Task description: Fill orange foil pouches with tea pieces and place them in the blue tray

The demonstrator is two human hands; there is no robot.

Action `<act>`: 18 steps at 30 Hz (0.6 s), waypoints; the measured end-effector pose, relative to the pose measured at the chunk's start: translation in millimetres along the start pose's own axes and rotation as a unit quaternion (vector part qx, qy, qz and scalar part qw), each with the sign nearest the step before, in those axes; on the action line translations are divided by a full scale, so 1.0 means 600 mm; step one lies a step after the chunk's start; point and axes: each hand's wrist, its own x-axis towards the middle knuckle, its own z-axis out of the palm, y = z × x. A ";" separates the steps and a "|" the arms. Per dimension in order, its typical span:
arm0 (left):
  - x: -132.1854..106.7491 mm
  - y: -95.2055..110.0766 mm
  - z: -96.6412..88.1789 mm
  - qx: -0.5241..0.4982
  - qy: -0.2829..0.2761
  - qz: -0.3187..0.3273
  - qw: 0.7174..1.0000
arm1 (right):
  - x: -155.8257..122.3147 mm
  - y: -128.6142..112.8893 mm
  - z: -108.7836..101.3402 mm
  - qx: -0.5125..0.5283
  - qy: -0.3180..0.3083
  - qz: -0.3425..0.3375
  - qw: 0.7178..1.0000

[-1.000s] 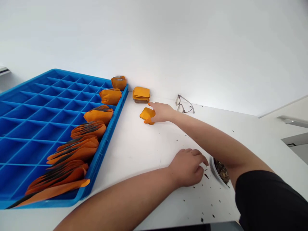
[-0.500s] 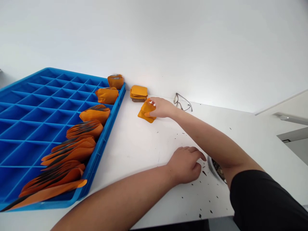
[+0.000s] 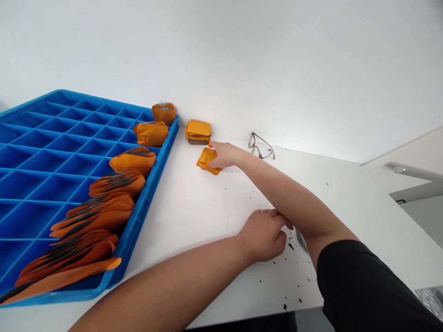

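My right hand [image 3: 224,155] is over a small pile of flat orange pieces with rounded corners [image 3: 206,156] on the white table. Its index finger is stretched out and the thumb is spread apart from it, touching the pile. Just behind sits a taller stack of similar orange pieces [image 3: 199,128], brown at its lower edge. My left hand [image 3: 265,235] rests on the table nearer me, partly under the right forearm. Its fingers are loosely bent, apart from the thumb, and nothing shows between them.
On the left, a blue divided tray [image 3: 119,272] has bundles of orange and dark pieces [image 3: 100,214] along its right side. Eyeglasses [image 3: 258,150] lie by the wall. Dark scraps [image 3: 290,246] are scattered near me. The right arm mostly hides a round container [image 3: 302,240].
The upper orange piece now lies more squarely on the one below. My right index finger has straightened away from it. The view has shifted slightly; my left hand keeps its pose.
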 end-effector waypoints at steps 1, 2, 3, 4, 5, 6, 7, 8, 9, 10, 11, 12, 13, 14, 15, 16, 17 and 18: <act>0.001 0.000 0.000 -0.001 0.001 -0.004 1.000 | 0.004 0.000 0.001 0.005 -0.010 0.005 1.000; 0.001 0.001 -0.001 -0.002 0.001 -0.007 1.000 | 0.007 0.001 0.003 0.012 -0.017 0.012 1.000; 0.001 0.001 -0.001 -0.002 0.000 -0.011 1.000 | 0.011 0.002 0.004 0.019 -0.022 0.017 0.999; 0.001 0.001 -0.001 -0.003 -0.001 -0.014 1.000 | 0.013 0.004 0.005 0.024 -0.019 0.019 0.999; 0.001 0.002 -0.002 -0.003 -0.002 -0.017 1.000 | 0.015 0.006 0.006 0.029 -0.016 0.021 0.999; 0.001 0.002 -0.002 -0.003 -0.004 -0.019 1.000 | 0.016 0.008 0.007 0.033 -0.013 0.021 0.999; 0.002 0.002 -0.002 -0.004 -0.006 -0.020 1.000 | 0.016 0.010 0.008 0.038 -0.011 0.020 0.999; 0.002 0.002 -0.002 -0.006 -0.008 -0.020 1.000 | 0.015 0.012 0.008 0.042 -0.010 0.020 0.999; 0.002 0.003 -0.003 -0.007 -0.009 -0.019 1.000 | 0.014 0.013 0.007 0.047 -0.008 0.021 0.999; 0.002 0.003 -0.003 -0.009 -0.010 -0.017 1.000 | 0.014 0.013 0.006 0.051 -0.006 0.023 0.998; 0.002 0.003 -0.003 -0.011 -0.009 -0.017 1.000 | 0.013 0.013 0.004 0.054 -0.005 0.025 0.998; 0.002 0.003 -0.004 -0.013 -0.007 -0.018 1.000 | 0.013 0.011 0.001 0.058 -0.004 0.027 0.998; 0.003 0.003 -0.004 -0.016 -0.003 -0.021 1.000 | 0.014 0.009 -0.002 0.062 -0.003 0.028 0.998; 0.002 0.003 -0.004 -0.018 0.001 -0.025 1.000 | 0.015 0.006 -0.005 0.065 -0.002 0.029 0.997; 0.002 0.004 -0.005 -0.020 0.005 -0.029 0.999 | 0.016 0.003 -0.008 0.069 -0.001 0.029 0.997; 0.002 0.004 -0.005 -0.023 0.009 -0.033 0.999 | 0.017 0.000 -0.010 0.072 0.000 0.028 0.997; 0.002 0.004 -0.005 -0.024 0.012 -0.035 0.999 | 0.017 -0.002 -0.012 0.076 0.001 0.028 0.997; 0.001 0.005 -0.006 -0.026 0.013 -0.036 0.999 | 0.017 -0.003 -0.013 0.079 0.004 0.028 0.996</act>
